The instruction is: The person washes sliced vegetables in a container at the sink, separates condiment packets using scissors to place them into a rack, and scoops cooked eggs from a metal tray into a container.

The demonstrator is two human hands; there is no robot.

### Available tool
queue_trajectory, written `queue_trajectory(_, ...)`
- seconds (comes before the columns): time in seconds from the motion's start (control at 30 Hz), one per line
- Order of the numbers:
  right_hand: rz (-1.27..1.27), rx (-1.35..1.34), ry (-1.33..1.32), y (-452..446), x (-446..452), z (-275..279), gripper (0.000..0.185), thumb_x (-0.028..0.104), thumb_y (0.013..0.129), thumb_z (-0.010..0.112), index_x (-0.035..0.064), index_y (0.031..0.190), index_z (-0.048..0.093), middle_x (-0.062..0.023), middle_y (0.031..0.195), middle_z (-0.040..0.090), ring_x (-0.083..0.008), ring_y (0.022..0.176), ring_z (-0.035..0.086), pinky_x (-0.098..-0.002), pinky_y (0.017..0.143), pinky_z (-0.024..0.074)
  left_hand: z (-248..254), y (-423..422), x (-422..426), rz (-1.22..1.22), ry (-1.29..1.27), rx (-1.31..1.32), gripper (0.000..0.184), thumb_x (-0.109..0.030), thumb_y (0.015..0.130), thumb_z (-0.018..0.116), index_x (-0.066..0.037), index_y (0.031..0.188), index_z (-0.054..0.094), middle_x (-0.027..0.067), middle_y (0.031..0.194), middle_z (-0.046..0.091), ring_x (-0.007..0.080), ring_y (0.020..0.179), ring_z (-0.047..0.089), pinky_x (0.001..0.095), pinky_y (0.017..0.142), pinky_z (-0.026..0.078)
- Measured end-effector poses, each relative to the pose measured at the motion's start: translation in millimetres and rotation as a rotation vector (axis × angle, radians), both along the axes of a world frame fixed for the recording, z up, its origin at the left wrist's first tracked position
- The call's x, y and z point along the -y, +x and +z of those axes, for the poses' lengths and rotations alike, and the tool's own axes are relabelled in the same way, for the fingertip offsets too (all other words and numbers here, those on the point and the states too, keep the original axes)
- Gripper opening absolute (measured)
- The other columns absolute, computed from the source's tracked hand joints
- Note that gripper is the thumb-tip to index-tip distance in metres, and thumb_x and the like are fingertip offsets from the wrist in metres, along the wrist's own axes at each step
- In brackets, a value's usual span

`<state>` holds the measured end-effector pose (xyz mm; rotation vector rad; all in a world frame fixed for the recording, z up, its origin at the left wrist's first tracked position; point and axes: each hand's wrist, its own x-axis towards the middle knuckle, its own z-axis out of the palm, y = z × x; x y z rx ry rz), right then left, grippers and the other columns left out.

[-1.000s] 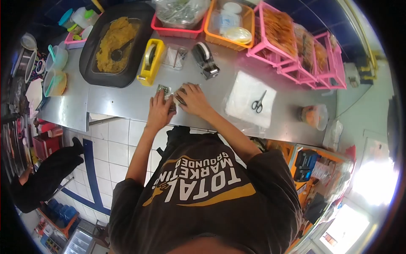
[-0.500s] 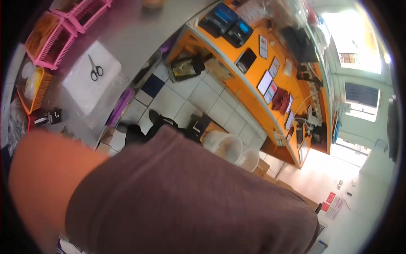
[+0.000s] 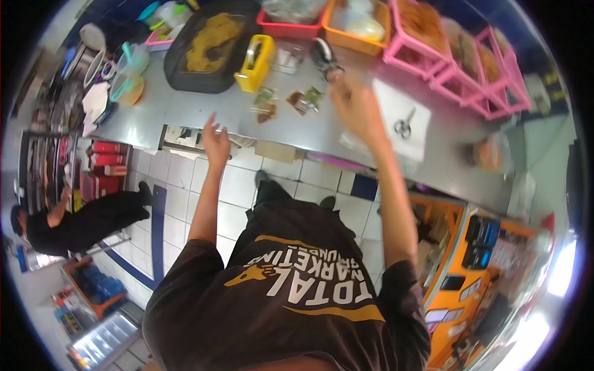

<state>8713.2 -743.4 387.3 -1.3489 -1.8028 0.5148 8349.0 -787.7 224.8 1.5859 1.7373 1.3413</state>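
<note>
My left hand (image 3: pixel 216 143) hangs just off the steel counter's front edge, fingers spread and holding nothing. Over the counter my right hand (image 3: pixel 354 102) reaches forward, its fingertips at the near end of a black-and-silver hand tool (image 3: pixel 325 59). Blur hides whether those fingers grip it. Between the hands lie small clear packets with green and brown contents, one packet (image 3: pixel 265 104) to the left and others (image 3: pixel 305 101) to the right. Behind them stands a yellow tape dispenser (image 3: pixel 255 62). Black scissors (image 3: pixel 405 123) rest on white plastic sheets (image 3: pixel 387 99), right of my right hand.
A black tray (image 3: pixel 179 77) of yellow food stands at the back left. Red (image 3: pixel 288 29) and orange baskets (image 3: pixel 356 43) and pink racks (image 3: pixel 448 80) line the back. Another person (image 3: pixel 80 219) is at shelves on the left. An orange desk (image 3: pixel 445 303) stands lower right.
The view has swung from the orange desk and a sleeve close to the camera round to the steel counter. Both my hands now show, along with the packets and tape dispenser.
</note>
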Motion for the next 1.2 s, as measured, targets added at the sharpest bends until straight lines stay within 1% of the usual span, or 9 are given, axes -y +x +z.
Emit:
queue_trajectory(0.27, 0.236, -0.481, -0.376, -267, -65, -163, 0.042, 0.017, 0.101, 0.059, -0.0040, 0.136, 0.052, -0.0162, 0.131, 0.061, -0.0251, 0.114, 0.063, -0.0350, 0.095, 0.0521, -23, -244, -154, 0.379, -0.075, 0.568, 0.031, -0.022, 0.100, 0.057, -0.005, 0.125, 0.060, 0.0062, 0.110, 0.067, 0.0162, 0.096, 0.061, 0.0321, 0.080, 0.051)
queue_trajectory(0.43, -0.237, -0.490, -0.556, -344, -127, -219, 0.050, 0.030, 0.104, 0.051, -0.0041, 0.141, 0.048, -0.0220, 0.139, 0.055, -0.0309, 0.139, 0.046, -0.0378, 0.115, 0.0352, -59, -328, -229, 0.354, -0.058, -0.009, 0.034, -0.024, 0.100, 0.048, 0.001, 0.109, 0.069, 0.0233, 0.109, 0.070, 0.0383, 0.102, 0.066, 0.0449, 0.092, 0.051)
queue_trajectory(0.7, -0.476, -0.814, -0.812, -371, -180, -218, 0.068, 0.049, 0.102, 0.049, 0.0049, 0.152, 0.037, -0.0137, 0.153, 0.040, -0.0311, 0.135, 0.044, -0.0473, 0.104, 0.0450, -59, -328, -307, 0.065, -0.362, -0.669, 0.027, -0.018, 0.095, 0.051, -0.001, 0.102, 0.071, 0.0204, 0.097, 0.072, 0.0423, 0.089, 0.070, 0.0532, 0.078, 0.055)
queue_trajectory(0.77, -0.430, -0.995, -0.856, -361, -192, -232, 0.076, 0.055, 0.097, 0.050, 0.0064, 0.153, 0.035, -0.0121, 0.154, 0.039, -0.0283, 0.134, 0.044, -0.0473, 0.107, 0.0427, -40, -327, -311, 0.066, -0.594, -0.519, 0.035, -0.022, 0.096, 0.049, 0.000, 0.112, 0.070, 0.0218, 0.106, 0.071, 0.0419, 0.106, 0.066, 0.0530, 0.091, 0.052)
queue_trajectory(0.8, -0.520, -1.083, -0.874, -361, -195, -235, 0.075, 0.059, 0.094, 0.051, 0.0079, 0.148, 0.041, -0.0102, 0.150, 0.043, -0.0259, 0.130, 0.046, -0.0462, 0.105, 0.0433, -120, -321, -352, 0.291, -0.768, -0.143, 0.045, -0.027, 0.094, 0.048, 0.002, 0.121, 0.068, 0.0266, 0.124, 0.065, 0.0431, 0.126, 0.054, 0.0531, 0.107, 0.042)
queue_trajectory(0.9, -0.552, -1.257, -0.974, -380, -214, -203, 0.084, 0.060, 0.095, 0.044, 0.0131, 0.160, 0.020, -0.0060, 0.161, 0.026, -0.0237, 0.139, 0.036, -0.0460, 0.110, 0.0354, -17, -332, -338, 0.198, -0.967, 0.360, 0.064, -0.035, 0.090, 0.047, 0.002, 0.141, 0.052, 0.0242, 0.153, 0.038, 0.0430, 0.142, 0.033, 0.0502, 0.119, 0.027)
queue_trajectory(1.03, -0.776, -1.346, -1.091, -373, -228, -189, 0.072, 0.058, 0.096, 0.044, 0.0111, 0.150, 0.035, -0.0075, 0.142, 0.045, -0.0228, 0.122, 0.048, -0.0452, 0.101, 0.0399, -37, -297, -381, 0.976, -0.839, 1.107, 0.060, -0.034, 0.091, 0.043, 0.002, 0.139, 0.051, 0.0210, 0.145, 0.049, 0.0414, 0.141, 0.035, 0.0485, 0.117, 0.029)
queue_trajectory(1.13, -0.732, -1.432, -1.135, -354, -218, -189, 0.052, 0.054, 0.097, 0.044, 0.0099, 0.126, 0.049, -0.0052, 0.111, 0.053, -0.0205, 0.096, 0.052, -0.0427, 0.090, 0.0421, -31, -297, -361, 0.803, -0.876, 0.769, 0.047, -0.030, 0.093, 0.044, -0.001, 0.128, 0.058, 0.0173, 0.123, 0.064, 0.0385, 0.125, 0.052, 0.0491, 0.108, 0.040)
queue_trajectory(1.2, -0.555, -1.559, -1.065, -369, -201, -131, 0.027, 0.040, 0.096, 0.050, 0.0134, 0.093, 0.051, -0.0024, 0.092, 0.048, -0.0188, 0.085, 0.047, -0.0431, 0.087, 0.0422, -4, -312, -336, 0.277, -0.586, 1.087, 0.033, -0.027, 0.095, 0.046, -0.006, 0.117, 0.059, 0.0115, 0.100, 0.069, 0.0315, 0.105, 0.064, 0.0467, 0.093, 0.050)
